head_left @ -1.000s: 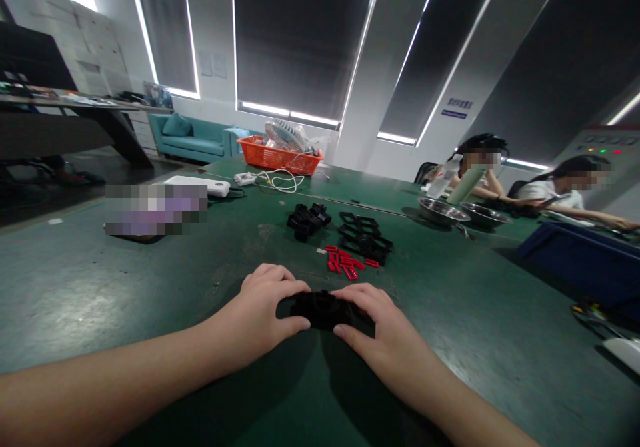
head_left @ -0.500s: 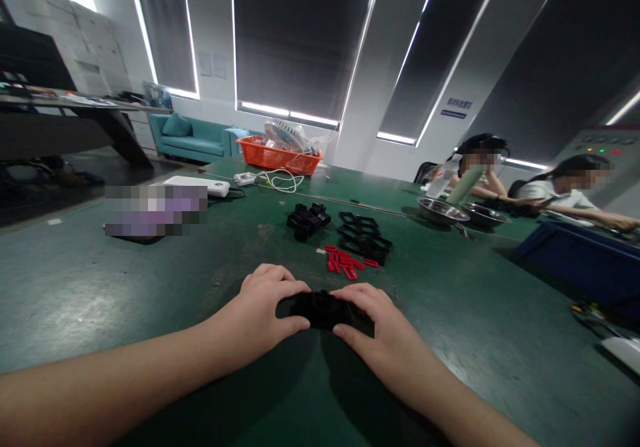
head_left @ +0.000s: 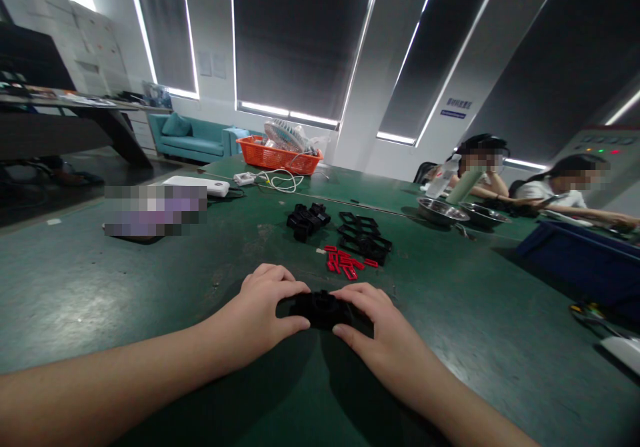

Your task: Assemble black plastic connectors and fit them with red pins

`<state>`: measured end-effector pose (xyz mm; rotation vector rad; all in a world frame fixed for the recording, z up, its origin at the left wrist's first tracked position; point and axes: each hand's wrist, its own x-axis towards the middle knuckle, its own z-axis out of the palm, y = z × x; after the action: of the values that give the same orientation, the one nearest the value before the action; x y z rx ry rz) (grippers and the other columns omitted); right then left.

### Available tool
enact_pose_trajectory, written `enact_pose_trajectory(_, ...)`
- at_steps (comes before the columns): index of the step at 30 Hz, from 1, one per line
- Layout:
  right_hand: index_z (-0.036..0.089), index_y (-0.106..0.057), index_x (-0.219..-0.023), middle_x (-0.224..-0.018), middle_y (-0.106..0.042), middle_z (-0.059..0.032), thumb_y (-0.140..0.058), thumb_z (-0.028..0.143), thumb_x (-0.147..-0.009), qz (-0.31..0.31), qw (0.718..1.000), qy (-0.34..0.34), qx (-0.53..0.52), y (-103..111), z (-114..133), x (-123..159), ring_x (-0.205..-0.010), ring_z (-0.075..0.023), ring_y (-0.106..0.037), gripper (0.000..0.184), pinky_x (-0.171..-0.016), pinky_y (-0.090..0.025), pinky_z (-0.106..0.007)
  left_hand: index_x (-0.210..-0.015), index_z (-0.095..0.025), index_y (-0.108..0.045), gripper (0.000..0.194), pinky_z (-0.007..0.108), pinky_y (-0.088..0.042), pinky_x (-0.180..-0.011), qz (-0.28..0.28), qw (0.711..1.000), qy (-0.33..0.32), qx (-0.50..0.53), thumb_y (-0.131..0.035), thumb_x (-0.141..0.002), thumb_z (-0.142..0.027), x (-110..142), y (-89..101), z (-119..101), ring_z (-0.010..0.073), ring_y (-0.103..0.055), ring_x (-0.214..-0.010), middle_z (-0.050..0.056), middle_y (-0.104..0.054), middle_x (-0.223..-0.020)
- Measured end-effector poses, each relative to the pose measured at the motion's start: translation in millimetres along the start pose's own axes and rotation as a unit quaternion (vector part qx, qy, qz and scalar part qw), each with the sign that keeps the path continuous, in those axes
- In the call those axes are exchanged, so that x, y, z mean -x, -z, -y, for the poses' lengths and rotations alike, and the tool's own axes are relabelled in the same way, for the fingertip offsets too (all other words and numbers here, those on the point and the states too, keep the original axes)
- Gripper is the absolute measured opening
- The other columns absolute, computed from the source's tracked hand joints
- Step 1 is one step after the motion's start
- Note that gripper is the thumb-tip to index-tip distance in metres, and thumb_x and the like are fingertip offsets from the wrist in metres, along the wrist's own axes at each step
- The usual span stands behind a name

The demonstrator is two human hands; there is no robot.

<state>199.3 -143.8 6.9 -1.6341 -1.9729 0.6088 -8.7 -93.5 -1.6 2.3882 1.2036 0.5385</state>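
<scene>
My left hand [head_left: 264,304] and right hand [head_left: 393,324] pinch the black part [head_left: 324,308]; uneven finger pressure could tip it toward the red pieces [head_left: 344,258] at one o'clock.

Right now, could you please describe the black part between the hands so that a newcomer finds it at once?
At the green table, find the left hand and right hand. Both hold the black part between them. Unlike the black pile, black frames and red pieces lying farther away, it alone is held.
</scene>
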Motion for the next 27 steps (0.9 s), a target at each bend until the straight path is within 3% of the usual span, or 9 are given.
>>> enact_pose_trajectory(27,0.017,-0.066,-0.11,-0.115,-0.061,-0.0083,-0.068,0.007,-0.076,-0.005,1.0,0.004,0.007,0.3,3.0,-1.3,-0.113,-0.0238,-0.052,0.036,-0.103,-0.039,-0.043,-0.106,-0.025,-0.072,0.03,0.048,-0.041,-0.096,-0.003,1.0,-0.006,0.008,-0.074,-0.076,-0.02,-1.8,-1.1,-0.1,0.0304,-0.052,-0.108,0.006,-0.064,-0.105)
